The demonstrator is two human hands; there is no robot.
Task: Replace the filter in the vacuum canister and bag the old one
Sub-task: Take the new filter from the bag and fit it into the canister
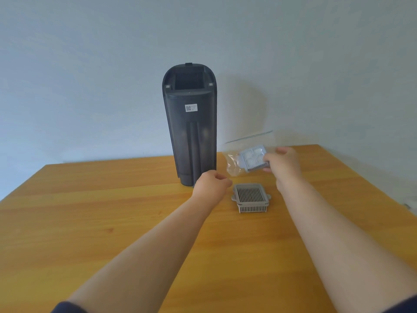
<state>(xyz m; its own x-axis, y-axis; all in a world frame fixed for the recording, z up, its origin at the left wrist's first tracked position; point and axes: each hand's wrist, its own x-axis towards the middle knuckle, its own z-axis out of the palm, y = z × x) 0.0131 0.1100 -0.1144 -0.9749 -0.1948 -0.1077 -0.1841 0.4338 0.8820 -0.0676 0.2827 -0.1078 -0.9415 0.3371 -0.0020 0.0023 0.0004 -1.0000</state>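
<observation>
A tall dark vacuum canister (191, 123) stands upright on the wooden table (90, 211), and its top opening looks hollow. A grey filter (251, 197) with dark ribs lies on the table just right of the canister's base. My right hand (282, 162) grips a clear zip bag (234, 163) with a light blue-white filter (253, 159) inside it, raised above the table. My left hand (213, 185) is loosely closed near the canister's foot, close to the bag's lower corner. Whether it touches the bag is unclear.
A pale blue-grey wall (90, 64) rises right behind the table's far edge. The table's right edge (383, 188) runs diagonally past my right forearm. Bare wood lies in front of and left of the canister.
</observation>
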